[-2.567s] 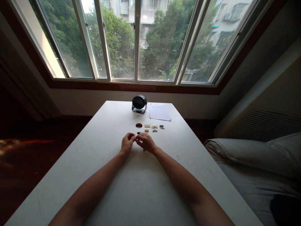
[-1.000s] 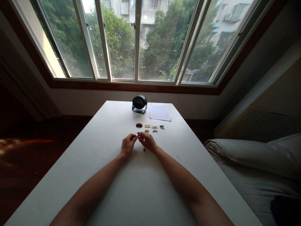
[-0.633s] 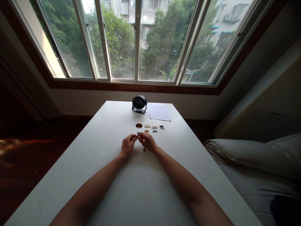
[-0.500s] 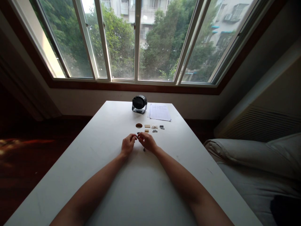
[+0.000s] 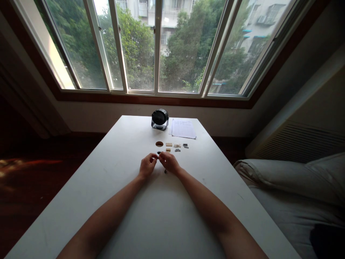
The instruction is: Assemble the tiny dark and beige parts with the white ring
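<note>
My left hand [image 5: 147, 166] and my right hand [image 5: 168, 162] meet fingertip to fingertip over the white table [image 5: 121, 180]. Both pinch one small dark piece [image 5: 159, 153] between them; its shape is too small to make out. Just beyond lie tan studded plates [image 5: 169, 144], a pale plate [image 5: 177, 145], small grey pieces [image 5: 185, 145] and a brown round disc [image 5: 159, 144]. A tiny dark piece [image 5: 165, 172] rests on the table under my right hand.
A small black desk fan [image 5: 160, 119] and a printed sheet of paper [image 5: 183, 128] sit at the table's far end below the wide window. A bed with grey bedding [image 5: 291, 187] lies to the right. Dark floor lies on the left.
My hands have shifted slightly away from me, towards the row of pieces, and stayed pinched together. Nothing else has moved.
</note>
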`<move>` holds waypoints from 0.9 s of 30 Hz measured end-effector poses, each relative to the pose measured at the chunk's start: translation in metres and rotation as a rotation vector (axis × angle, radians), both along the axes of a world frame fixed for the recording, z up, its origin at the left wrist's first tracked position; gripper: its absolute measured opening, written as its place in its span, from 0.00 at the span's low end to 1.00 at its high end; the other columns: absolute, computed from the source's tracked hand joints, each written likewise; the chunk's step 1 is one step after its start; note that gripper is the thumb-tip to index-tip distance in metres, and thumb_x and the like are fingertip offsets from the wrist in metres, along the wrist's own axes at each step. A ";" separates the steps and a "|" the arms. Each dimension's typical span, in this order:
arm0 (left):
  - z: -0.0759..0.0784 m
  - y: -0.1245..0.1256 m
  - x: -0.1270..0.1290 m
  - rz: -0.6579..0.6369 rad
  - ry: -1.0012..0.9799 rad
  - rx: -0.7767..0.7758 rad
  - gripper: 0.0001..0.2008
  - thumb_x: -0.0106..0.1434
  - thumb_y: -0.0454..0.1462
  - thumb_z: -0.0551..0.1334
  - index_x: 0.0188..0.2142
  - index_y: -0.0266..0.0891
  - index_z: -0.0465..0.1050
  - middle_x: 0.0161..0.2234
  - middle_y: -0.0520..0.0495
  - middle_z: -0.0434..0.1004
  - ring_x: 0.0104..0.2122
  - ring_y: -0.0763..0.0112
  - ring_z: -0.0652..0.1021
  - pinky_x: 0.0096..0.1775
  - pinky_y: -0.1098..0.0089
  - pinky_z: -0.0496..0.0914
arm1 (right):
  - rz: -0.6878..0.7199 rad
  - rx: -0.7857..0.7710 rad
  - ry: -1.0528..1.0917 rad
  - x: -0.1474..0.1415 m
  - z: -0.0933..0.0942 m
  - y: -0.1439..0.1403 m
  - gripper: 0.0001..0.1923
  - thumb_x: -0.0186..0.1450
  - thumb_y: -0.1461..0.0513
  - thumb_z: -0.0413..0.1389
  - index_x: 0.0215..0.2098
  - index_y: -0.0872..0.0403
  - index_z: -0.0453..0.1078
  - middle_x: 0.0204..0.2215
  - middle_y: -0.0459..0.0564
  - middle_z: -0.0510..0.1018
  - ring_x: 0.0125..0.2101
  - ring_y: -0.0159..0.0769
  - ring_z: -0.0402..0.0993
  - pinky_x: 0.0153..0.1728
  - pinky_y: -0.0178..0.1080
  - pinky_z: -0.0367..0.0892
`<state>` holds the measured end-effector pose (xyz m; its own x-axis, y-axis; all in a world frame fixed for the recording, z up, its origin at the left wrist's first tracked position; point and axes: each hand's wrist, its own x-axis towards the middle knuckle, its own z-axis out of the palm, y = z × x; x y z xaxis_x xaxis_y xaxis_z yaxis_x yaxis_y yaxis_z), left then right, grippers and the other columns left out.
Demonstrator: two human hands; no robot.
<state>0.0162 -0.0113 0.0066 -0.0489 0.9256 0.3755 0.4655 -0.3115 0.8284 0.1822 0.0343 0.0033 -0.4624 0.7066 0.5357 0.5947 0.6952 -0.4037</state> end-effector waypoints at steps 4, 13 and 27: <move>-0.001 0.001 0.001 0.003 -0.026 0.012 0.09 0.62 0.38 0.58 0.41 0.42 0.73 0.35 0.50 0.79 0.31 0.72 0.76 0.36 0.71 0.69 | -0.004 -0.004 -0.005 0.000 -0.001 0.001 0.09 0.68 0.61 0.51 0.29 0.53 0.63 0.25 0.46 0.71 0.26 0.31 0.64 0.30 0.33 0.53; 0.003 -0.003 0.003 -0.026 -0.015 0.015 0.07 0.62 0.40 0.59 0.39 0.42 0.72 0.33 0.51 0.78 0.27 0.74 0.74 0.33 0.72 0.68 | -0.021 -0.043 0.019 0.000 0.001 0.000 0.10 0.68 0.62 0.51 0.28 0.54 0.64 0.25 0.45 0.72 0.27 0.31 0.65 0.30 0.32 0.54; 0.008 -0.004 0.004 -0.043 0.036 0.023 0.08 0.63 0.40 0.59 0.40 0.41 0.73 0.34 0.49 0.78 0.29 0.72 0.75 0.35 0.71 0.69 | -0.019 -0.118 0.112 -0.003 0.003 -0.001 0.13 0.68 0.60 0.51 0.25 0.54 0.64 0.22 0.44 0.70 0.24 0.30 0.63 0.28 0.31 0.56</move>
<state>0.0199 -0.0158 0.0141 0.0043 0.9178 0.3971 0.4810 -0.3500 0.8038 0.1790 0.0331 0.0060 -0.3901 0.7756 0.4962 0.5539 0.6281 -0.5465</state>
